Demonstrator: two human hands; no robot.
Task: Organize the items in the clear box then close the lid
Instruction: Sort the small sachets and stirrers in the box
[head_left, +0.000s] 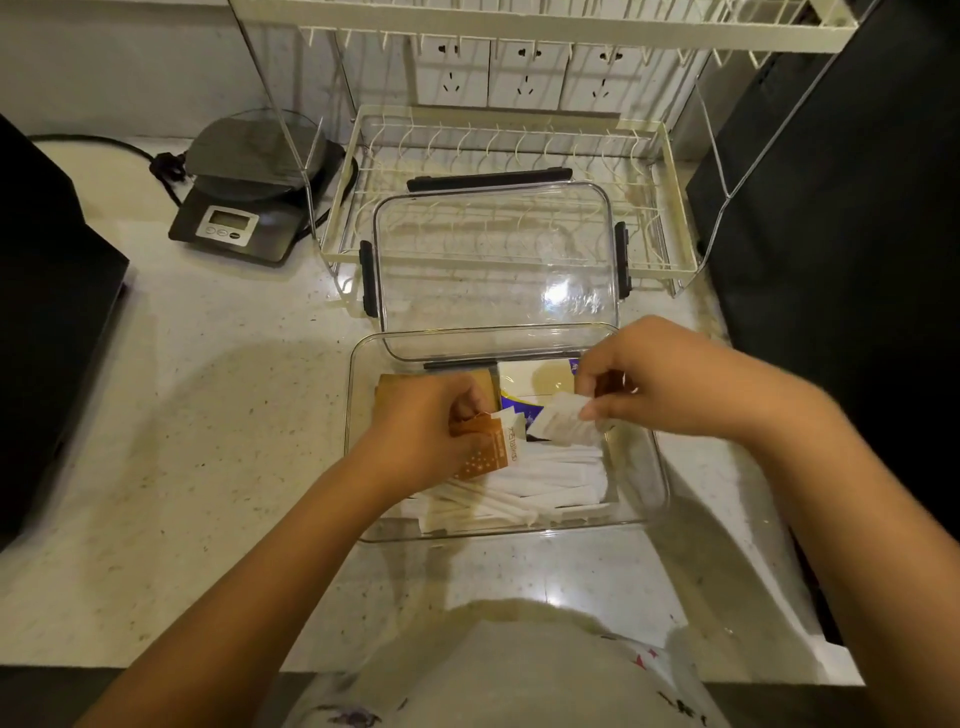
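The clear box (655, 483) sits on the counter in front of me. Its clear lid (493, 249) with black latches stands open, leaning back towards the dish rack. Inside lie several white paper-wrapped sticks (530, 483), a brown packet stack (395, 389) at the back left and a white and blue carton (530, 387) at the back. My left hand (421, 426) is over the box, shut on orange-brown sachets (488, 449). My right hand (660, 379) pinches a small white sachet (563, 423) above the box's middle.
A cream wire dish rack (670, 208) stands right behind the box. A grey kitchen scale (244, 208) with a cord sits at the back left. Dark appliances flank the speckled counter (208, 415) at the left (47, 312) and right (841, 208). Wall sockets (524, 73) are behind.
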